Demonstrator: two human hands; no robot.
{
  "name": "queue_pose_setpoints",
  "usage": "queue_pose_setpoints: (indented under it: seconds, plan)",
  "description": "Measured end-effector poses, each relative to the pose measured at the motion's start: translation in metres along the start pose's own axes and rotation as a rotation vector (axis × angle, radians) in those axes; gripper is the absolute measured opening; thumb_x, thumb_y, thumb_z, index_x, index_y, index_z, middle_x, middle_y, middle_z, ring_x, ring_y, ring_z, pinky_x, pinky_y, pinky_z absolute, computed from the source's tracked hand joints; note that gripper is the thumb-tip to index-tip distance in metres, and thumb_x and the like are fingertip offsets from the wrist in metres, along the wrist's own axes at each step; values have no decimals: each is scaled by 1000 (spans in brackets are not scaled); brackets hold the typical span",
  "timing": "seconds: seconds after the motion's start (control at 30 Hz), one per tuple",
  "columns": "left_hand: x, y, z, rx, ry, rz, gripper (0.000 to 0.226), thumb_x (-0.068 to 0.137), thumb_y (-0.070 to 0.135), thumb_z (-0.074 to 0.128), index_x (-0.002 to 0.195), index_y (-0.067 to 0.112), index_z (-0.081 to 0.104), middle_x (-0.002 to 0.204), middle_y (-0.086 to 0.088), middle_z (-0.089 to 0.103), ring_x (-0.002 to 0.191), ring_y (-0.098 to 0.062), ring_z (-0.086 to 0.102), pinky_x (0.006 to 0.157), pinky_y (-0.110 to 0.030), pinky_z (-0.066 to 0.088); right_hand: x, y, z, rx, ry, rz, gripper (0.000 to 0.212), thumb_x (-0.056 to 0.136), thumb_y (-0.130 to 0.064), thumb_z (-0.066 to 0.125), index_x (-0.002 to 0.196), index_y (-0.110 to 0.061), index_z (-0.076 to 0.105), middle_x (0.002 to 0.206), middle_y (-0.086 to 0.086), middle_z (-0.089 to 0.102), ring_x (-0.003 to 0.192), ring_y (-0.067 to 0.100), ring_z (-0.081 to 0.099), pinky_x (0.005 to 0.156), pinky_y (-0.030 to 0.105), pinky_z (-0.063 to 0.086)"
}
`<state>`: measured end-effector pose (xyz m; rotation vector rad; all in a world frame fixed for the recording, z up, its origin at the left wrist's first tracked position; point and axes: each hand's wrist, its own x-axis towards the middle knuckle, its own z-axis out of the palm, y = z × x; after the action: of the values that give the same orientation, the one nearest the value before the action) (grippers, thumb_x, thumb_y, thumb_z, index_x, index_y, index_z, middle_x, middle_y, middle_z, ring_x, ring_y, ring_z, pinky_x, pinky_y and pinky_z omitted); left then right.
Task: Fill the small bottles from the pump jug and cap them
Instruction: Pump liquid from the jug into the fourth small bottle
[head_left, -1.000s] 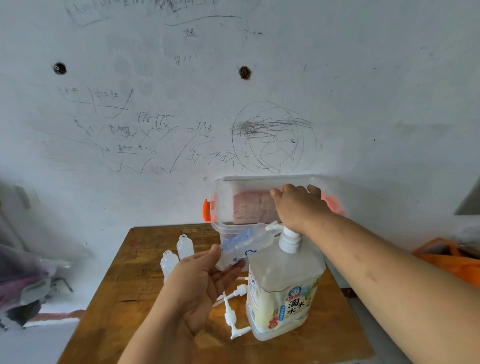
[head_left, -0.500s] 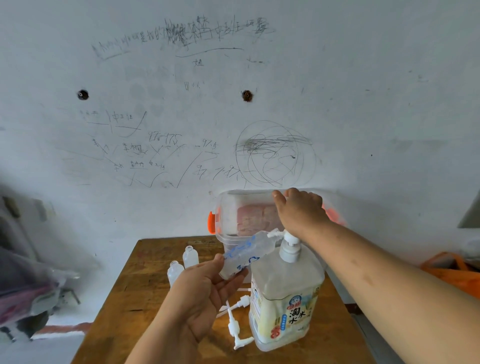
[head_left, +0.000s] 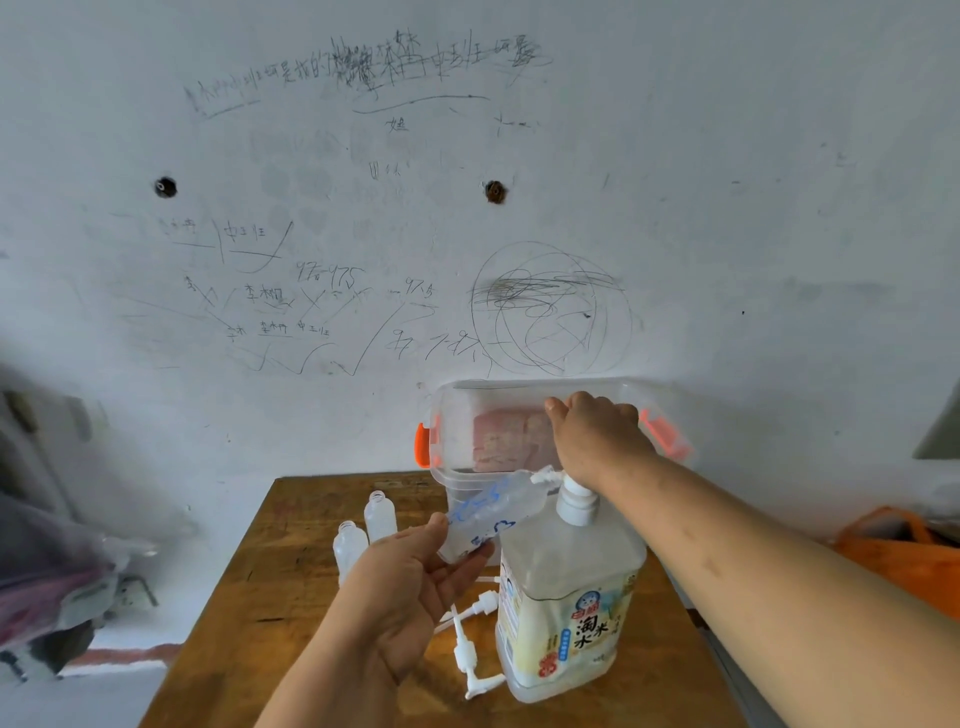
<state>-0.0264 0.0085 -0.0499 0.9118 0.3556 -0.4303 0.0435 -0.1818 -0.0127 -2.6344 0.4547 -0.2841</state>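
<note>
Pinching the tilted small bottle in our left hand, mouth at the spout, we curl our right hand over the pump jug on the table; both grips match the earlier frame.

We take this for a plain room in a home rather than a workplace. The whitewashed wall is covered in pencil scribbles and handwritten characters. A worn wooden table stands before it, bearing a clear storage box with orange latches and a printed-label pump jug.
</note>
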Motion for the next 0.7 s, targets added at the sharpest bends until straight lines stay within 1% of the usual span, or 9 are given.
queue_pose_setpoints:
  seconds: [0.1, 0.23, 0.3, 0.37, 0.47, 0.6, 0.7]
  plan:
    - [-3, -1, 0, -43, -4, -23, 15, 96, 3, 53, 105, -9, 54, 103, -31, 67, 93, -44, 68, 67, -50, 57, -5, 3, -2, 105, 98, -29, 52, 101, -46, 19, 114, -8, 52, 116, 14, 58, 113, 36, 48, 91, 41, 39]
    - [-8, -1, -1, -134, -29, -64, 18, 97, 4, 51, 108, -11, 52, 103, -32, 66, 94, -46, 66, 65, -51, 57, -8, 3, -12, 306, 166, -65, 46, 102, -37, 22, 119, -8, 54, 118, 15, 60, 112, 36, 52, 94, 41, 42]
    - [-9, -1, -4, -169, -52, -83, 21, 98, 5, 51, 111, -12, 52, 101, -34, 67, 93, -47, 66, 65, -53, 57, -10, -2, -21, 439, 227, -87, 50, 102, -41, 24, 112, -8, 59, 116, 12, 63, 112, 34, 54, 95, 40, 42]
    - [-8, -1, -6, -183, -76, -92, 24, 98, 5, 50, 115, -13, 51, 96, -37, 68, 94, -47, 66, 66, -56, 55, -10, -6, -28, 517, 260, -124, 51, 101, -43, 25, 106, -8, 62, 112, 10, 66, 109, 31, 57, 94, 39, 44]
    - [-6, -2, -7, -198, -92, -108, 25, 98, 4, 49, 117, -13, 50, 96, -40, 67, 95, -48, 65, 66, -58, 54, -14, -7, -33, 521, 259, -184, 49, 100, -44, 28, 104, -10, 63, 110, 9, 67, 108, 30, 57, 94, 41, 44]
    - [-4, -6, -10, -224, -103, -135, 27, 99, 5, 48, 120, -11, 49, 97, -41, 66, 98, -49, 64, 66, -58, 54, -21, -1, -33, 494, 254, -215, 46, 100, -43, 30, 104, -10, 62, 112, 8, 66, 111, 30, 55, 95, 42, 43]
    - [-3, -8, -13, -240, -100, -142, 27, 100, 7, 47, 121, -9, 48, 95, -40, 66, 98, -49, 64, 67, -57, 55, -28, 7, -34, 451, 255, -225, 42, 99, -42, 33, 103, -11, 61, 109, 6, 65, 110, 32, 53, 91, 40, 43]
